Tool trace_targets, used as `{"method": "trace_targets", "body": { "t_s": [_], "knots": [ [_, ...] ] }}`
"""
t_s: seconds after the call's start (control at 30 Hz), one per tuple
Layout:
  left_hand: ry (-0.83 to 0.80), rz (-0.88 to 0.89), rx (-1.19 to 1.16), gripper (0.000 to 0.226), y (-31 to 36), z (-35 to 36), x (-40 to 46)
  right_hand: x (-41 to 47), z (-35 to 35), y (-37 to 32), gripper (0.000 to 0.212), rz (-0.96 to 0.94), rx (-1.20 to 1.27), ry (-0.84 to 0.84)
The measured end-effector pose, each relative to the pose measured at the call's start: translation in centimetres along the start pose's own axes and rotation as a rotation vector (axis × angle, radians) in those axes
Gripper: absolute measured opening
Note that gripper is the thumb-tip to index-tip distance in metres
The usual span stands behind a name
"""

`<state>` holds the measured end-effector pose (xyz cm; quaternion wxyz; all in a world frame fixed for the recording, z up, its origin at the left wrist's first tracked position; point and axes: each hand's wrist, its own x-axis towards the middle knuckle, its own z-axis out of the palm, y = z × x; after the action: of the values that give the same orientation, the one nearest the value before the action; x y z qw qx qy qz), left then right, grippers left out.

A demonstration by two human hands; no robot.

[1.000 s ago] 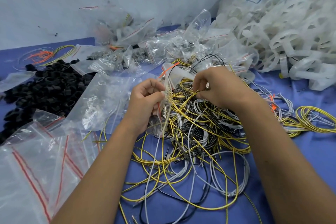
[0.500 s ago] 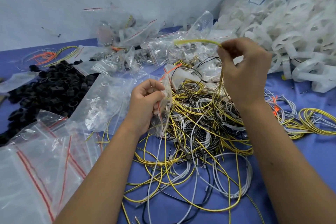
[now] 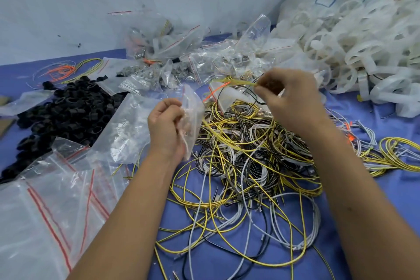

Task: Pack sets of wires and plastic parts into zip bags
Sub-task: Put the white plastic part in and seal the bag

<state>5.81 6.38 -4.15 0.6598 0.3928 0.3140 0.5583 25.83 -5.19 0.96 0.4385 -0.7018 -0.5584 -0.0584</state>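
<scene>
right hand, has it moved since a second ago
Yes. The right hand has lifted off the wire pile toward the white plastic parts, pinching a yellow wire.

Head-worn view, forward-down, close over hands [image 3: 227, 120]

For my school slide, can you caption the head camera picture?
Left hand holds a zip bag while right hand pinches a yellow wire.
</scene>
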Motion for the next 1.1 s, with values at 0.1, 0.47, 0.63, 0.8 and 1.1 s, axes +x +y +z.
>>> {"method": "trace_targets", "body": {
  "t_s": [0.1,0.47,0.63,0.8,1.1],
  "knots": [
    [0.068,0.011,-0.019,0.032,0.4,-0.3,0.4,-0.3,0.7,0.1,0.002,0.043,-0.041,-0.135],
    [-0.013,0.062,0.107,0.025,-0.6,-0.4,0.4,0.9,-1.5,-0.2,0.016,0.378,0.849,0.761],
    [-0.119,0.116,0.24,0.027,-1.1,-0.3,0.0,1.3,-1.9,-0.8,0.021,0.438,1.177,0.903],
    [-0.17,0.128,0.232,0.022,-0.9,-0.4,-0.2,1.5,-2.6,-1.0,0.015,0.439,1.378,1.017],
    [-1.058,-0.546,0.002,0.042,2.3,0.2,-1.7,0.9,0.3,-2.6,0.022,0.493,1.404,0.85]
  ]
}}
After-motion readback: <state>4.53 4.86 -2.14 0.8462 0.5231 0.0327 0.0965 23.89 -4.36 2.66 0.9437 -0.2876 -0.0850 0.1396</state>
